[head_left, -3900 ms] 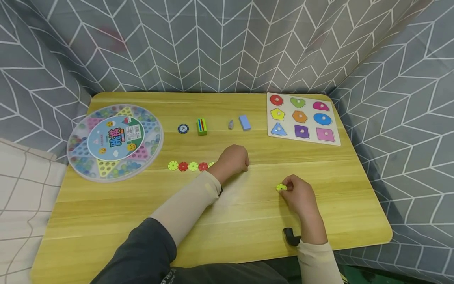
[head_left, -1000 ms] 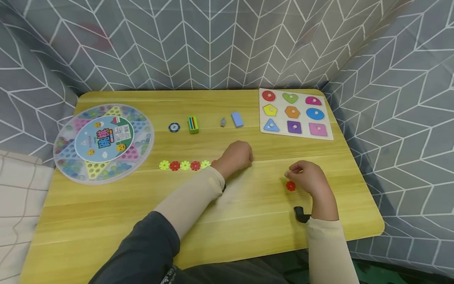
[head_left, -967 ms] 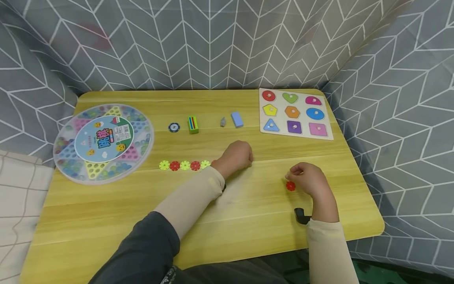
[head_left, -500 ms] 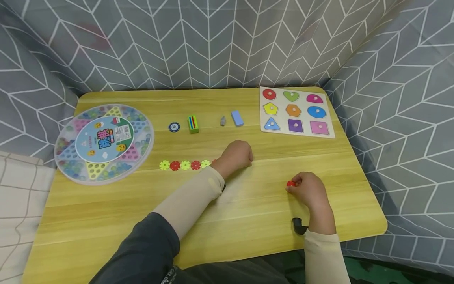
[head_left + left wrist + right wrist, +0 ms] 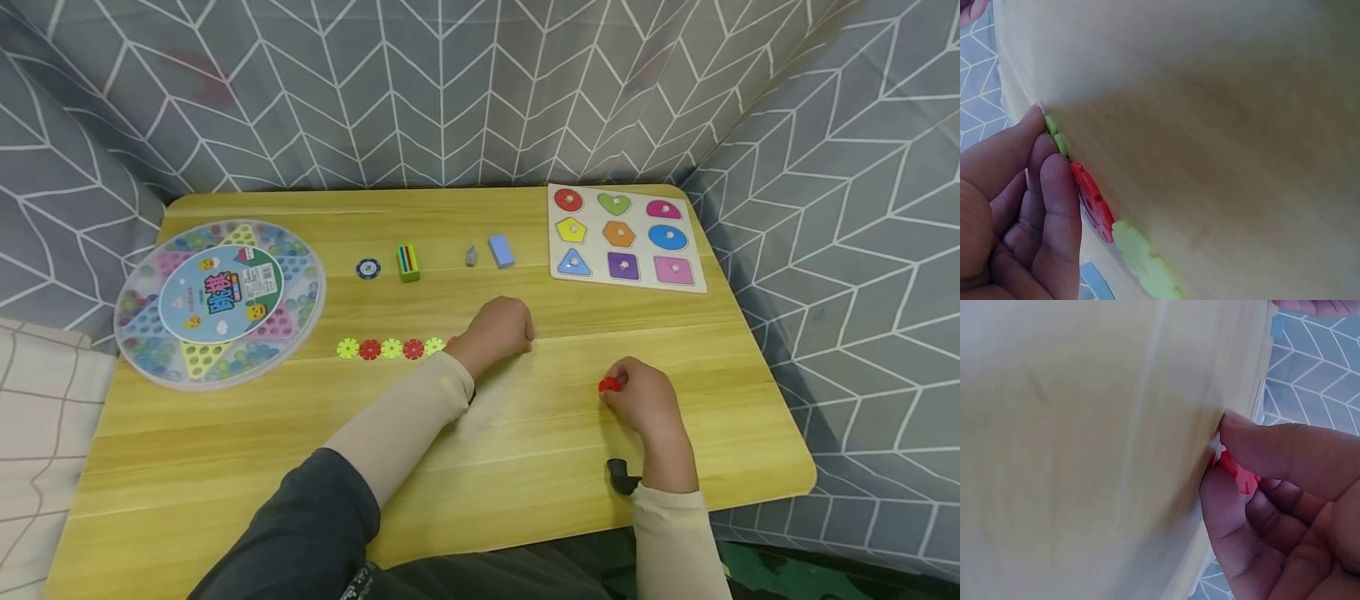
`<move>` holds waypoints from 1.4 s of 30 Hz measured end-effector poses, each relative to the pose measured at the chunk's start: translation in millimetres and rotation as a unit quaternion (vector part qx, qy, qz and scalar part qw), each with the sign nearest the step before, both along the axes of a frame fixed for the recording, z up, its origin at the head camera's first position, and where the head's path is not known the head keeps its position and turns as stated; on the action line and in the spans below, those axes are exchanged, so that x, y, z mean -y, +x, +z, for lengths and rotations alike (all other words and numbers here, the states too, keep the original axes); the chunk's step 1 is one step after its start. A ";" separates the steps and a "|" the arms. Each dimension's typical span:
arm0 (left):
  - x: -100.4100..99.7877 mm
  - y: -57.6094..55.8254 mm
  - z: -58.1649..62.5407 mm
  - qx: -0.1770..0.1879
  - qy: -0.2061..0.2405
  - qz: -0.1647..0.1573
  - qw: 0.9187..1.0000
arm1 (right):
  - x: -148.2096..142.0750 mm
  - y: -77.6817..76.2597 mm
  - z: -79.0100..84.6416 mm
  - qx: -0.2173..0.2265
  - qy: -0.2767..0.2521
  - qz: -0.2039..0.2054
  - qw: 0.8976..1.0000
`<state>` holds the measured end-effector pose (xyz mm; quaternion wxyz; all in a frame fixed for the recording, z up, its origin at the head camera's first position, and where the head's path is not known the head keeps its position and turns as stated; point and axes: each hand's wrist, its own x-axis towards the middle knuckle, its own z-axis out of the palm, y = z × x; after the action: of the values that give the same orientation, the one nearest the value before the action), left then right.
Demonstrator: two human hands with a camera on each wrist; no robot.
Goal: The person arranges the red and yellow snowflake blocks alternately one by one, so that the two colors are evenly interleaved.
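A row of yellow-green and red flower-shaped plastic discs (image 5: 392,349) lies flat at mid-table, its right end hidden behind my left hand (image 5: 495,333). In the left wrist view, that hand's curled thumb and fingers pinch a yellow-green disc (image 5: 1060,144) at the row's end. A red disc (image 5: 1092,203) and another yellow-green one (image 5: 1144,259) follow it. To the right, my right hand (image 5: 648,400) pinches a single red disc (image 5: 609,384) between thumb and fingers, close to the tabletop. Its fingers partly cover that disc in the right wrist view.
A round marble board-game box (image 5: 220,304) lies at left. Along the back sit a poker chip (image 5: 368,268), a green block with colored sticks (image 5: 408,263), a small grey piece (image 5: 471,256) and a blue block (image 5: 502,251). A shape puzzle board (image 5: 627,238) lies at back right.
My right hand held a yellow-green disc at first, then hovered over the red disc lying on the table. It has since taken the red disc and shifted slightly left. My left hand stays put.
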<state>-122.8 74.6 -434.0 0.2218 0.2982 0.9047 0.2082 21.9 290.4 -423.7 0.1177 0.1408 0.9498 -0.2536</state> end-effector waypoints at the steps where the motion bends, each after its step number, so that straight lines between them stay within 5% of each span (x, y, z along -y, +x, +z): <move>1: 0.1 0.0 0.0 0.000 0.000 0.001 1.000 | 0.4 -0.8 -0.4 -0.001 -0.003 0.001 1.000; 5: 0.2 -0.2 -0.5 0.003 0.003 0.001 1.000 | 0.4 -3.7 -3.2 -0.008 -0.035 -0.004 0.999; 7: 0.2 -0.3 -0.6 0.005 0.003 0.001 1.000 | 0.1 -6.0 -6.2 -0.006 -0.113 -0.020 0.993; 9: 0.4 -0.5 -0.1 0.009 0.002 -0.001 1.000 | 0.6 -9.5 -8.9 -0.007 -0.220 -0.044 0.974; 13: 0.9 -1.8 1.6 0.011 0.003 0.000 1.000 | 5.0 -22.5 -10.9 -0.015 -0.404 -0.091 0.910; 15: 1.1 -2.4 1.8 0.009 0.002 0.000 1.000 | 8.8 -31.6 -10.1 -0.024 -0.436 -0.102 0.894; 17: 1.4 -3.4 1.5 0.002 0.001 -0.001 1.000 | 12.9 -41.6 -8.7 -0.029 -0.447 -0.106 0.887; 25: 1.2 -4.7 0.6 0.003 0.006 -0.004 1.000 | 27.4 -73.0 -5.2 0.000 -0.430 -0.109 0.896; 35: 2.5 -4.6 0.9 0.002 0.012 -0.008 1.000 | 34.7 -85.4 -8.1 0.021 -0.408 -0.103 0.907; 42: 4.1 -4.8 2.2 0.010 0.018 0.003 1.000 | 44.4 -90.0 -13.7 0.029 -0.334 -0.078 0.939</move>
<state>-127.6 70.6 -431.8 0.2251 0.2978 0.8992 0.2282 -68.1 245.9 -437.3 0.1649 0.1741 0.7928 -0.5603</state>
